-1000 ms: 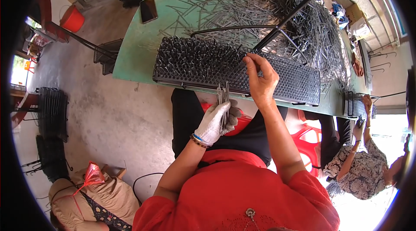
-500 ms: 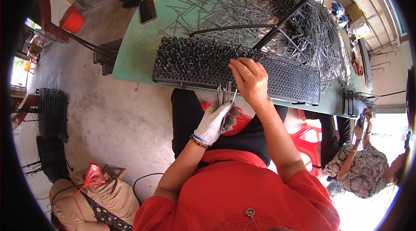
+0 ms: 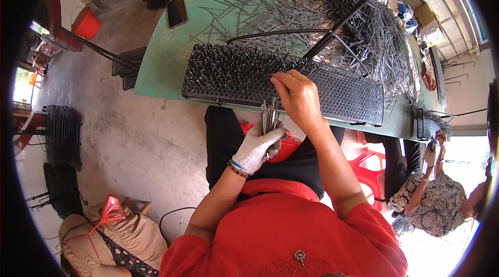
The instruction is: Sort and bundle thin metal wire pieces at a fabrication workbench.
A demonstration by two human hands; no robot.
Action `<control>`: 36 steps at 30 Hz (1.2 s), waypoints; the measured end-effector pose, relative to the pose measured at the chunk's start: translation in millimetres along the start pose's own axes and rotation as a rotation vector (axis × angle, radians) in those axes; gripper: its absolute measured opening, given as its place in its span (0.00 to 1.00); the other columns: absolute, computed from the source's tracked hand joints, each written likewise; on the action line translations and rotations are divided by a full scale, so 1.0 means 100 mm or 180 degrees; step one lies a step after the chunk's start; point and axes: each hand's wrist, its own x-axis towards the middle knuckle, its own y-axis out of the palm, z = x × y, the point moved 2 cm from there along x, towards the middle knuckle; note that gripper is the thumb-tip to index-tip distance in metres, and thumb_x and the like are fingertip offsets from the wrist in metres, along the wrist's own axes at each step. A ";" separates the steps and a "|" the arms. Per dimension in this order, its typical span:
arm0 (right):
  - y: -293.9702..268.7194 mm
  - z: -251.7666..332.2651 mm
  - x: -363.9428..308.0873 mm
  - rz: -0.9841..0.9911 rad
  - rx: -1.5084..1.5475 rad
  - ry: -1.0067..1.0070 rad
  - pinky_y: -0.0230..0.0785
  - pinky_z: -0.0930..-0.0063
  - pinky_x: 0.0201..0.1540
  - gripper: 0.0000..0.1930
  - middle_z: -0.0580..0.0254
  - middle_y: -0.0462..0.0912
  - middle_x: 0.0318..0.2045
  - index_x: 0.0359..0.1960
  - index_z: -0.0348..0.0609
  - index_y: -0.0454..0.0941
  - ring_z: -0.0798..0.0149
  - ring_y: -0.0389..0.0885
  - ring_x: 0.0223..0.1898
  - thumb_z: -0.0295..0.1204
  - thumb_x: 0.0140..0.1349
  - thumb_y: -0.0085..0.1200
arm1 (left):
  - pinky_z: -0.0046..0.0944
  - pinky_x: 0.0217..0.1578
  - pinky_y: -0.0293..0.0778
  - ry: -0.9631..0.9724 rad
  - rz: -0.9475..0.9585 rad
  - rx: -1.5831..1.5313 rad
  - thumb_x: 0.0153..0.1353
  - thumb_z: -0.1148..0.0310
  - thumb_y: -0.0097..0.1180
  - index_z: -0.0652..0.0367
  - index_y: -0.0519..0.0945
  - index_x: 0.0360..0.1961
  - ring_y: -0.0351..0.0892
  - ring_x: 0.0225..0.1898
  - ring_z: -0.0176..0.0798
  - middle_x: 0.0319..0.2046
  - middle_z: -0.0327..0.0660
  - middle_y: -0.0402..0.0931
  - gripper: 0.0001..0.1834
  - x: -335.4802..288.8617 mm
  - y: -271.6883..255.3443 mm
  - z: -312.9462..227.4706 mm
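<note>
In the head view, the left hand [image 3: 255, 148] wears a white glove [image 3: 249, 156]. It is closed around a bunch of thin gray strips [image 3: 268, 116], and their ends poke up out of the top. The bunch is just in front of the near edge of a long black tray [image 3: 353, 95].

The right hand [image 3: 299, 97] is bare. It is over the middle of the tray, with its thumb and pointing finger close together. I cannot tell if there is a strip between them — the tips are too hard to see.

The tray has lots of little round holes. It lies along the near edge of a green table [image 3: 161, 63]. On its left side, many dark pieces [image 3: 223, 69] stand up close together. On its right side, the holes show.

Behind the tray, a big messy pile of strips [image 3: 374, 32] covers much of the table. A black pole [image 3: 358, 9] slants across in front of the pile. A dark phone [image 3: 177, 13] lies on the left part of the table. A red bucket [image 3: 86, 23] is on the floor — well apart from the table. At the far right, 1 other person [image 3: 434, 204] wears a patterned top.
</note>
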 end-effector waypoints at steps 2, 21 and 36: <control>0.02 -0.04 -0.01 0.0180 0.0058 -0.0038 0.73 0.65 0.32 0.06 0.52 0.81 0.29 0.35 0.34 0.82 0.50 0.81 0.29 0.23 0.58 0.59 | 0.23 0.15 0.59 0.0010 0.0060 -0.0045 0.64 0.63 0.57 0.58 0.77 0.39 0.65 0.16 0.22 0.20 0.31 0.72 0.10 0.01 -0.03 0.02; -0.17 -0.17 -0.28 0.0108 0.0779 0.0896 0.64 0.79 0.25 0.08 0.62 0.80 0.27 0.37 0.36 0.83 0.74 0.71 0.23 0.27 0.57 0.62 | 0.22 0.17 0.61 0.0115 -0.0174 -0.0167 0.64 0.64 0.57 0.56 0.77 0.40 0.68 0.18 0.21 0.22 0.31 0.74 0.09 -0.06 0.07 -0.01; -0.30 -0.17 -0.15 -0.0428 0.1828 0.1652 0.66 0.85 0.25 0.09 0.66 0.82 0.24 0.33 0.33 0.83 0.79 0.75 0.22 0.29 0.62 0.60 | 0.24 0.14 0.55 -0.0010 0.0029 -0.0050 0.66 0.60 0.54 0.59 0.78 0.37 0.61 0.13 0.22 0.16 0.30 0.68 0.12 0.02 -0.01 0.04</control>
